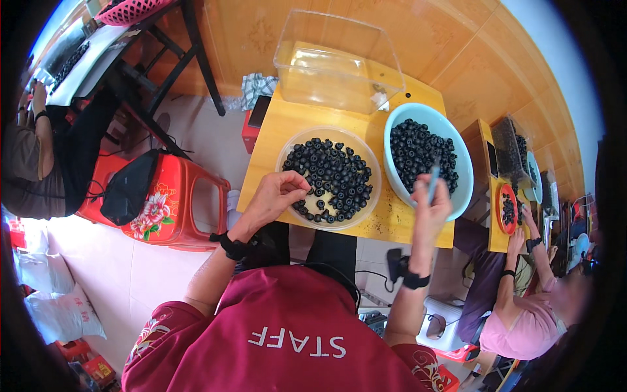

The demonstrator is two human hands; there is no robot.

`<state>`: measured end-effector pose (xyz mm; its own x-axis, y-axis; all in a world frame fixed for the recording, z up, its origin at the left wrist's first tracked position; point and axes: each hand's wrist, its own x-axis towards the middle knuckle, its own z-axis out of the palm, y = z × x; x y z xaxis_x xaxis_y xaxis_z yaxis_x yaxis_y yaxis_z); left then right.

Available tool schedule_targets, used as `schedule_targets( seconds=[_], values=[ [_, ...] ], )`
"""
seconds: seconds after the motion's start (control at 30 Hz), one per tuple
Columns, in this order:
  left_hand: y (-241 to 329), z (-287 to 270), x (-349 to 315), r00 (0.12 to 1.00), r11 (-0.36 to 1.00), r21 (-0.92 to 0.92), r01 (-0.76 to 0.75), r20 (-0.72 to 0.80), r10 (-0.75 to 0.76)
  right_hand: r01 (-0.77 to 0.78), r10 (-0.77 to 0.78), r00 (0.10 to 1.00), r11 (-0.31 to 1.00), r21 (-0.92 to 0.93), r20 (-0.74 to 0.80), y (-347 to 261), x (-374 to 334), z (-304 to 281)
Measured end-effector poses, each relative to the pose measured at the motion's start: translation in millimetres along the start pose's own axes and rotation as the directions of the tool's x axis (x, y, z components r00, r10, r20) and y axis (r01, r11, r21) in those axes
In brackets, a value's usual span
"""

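Note:
A round, shallow clear tray [285,145] in front of me holds many small black, round, beadlike pieces [330,171] with holes in them. Over its left rim, my left hand [277,195] has thumb and fingertips pressed together; what they pinch, if anything, I cannot make out. My right hand [431,208] is closed around a slim light-blue tool [434,181], slightly blurred, held upright in front of the light-blue basin [396,117]. Heaped inside the basin are many more of the black pieces [421,147].
A clear rectangular bin [339,88] stands at the back of the yellow table [268,147]. On the left are a red stool [166,202] with a black bag [130,189] and a seated person. To the right, another person [522,320] works at an orange tray [506,209].

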<state>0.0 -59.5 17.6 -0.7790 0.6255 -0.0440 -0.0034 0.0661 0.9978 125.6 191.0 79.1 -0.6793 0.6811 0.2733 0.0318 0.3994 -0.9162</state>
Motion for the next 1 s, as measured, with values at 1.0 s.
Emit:
schedule_targets(
  seconds=[1.0],
  values=[
    [3,16,6,0.986,0.826,-0.538,0.166,0.069,-0.153,0.150,-0.217,0.969,0.897,-0.416,-0.117,20,-19,0]
  ],
)
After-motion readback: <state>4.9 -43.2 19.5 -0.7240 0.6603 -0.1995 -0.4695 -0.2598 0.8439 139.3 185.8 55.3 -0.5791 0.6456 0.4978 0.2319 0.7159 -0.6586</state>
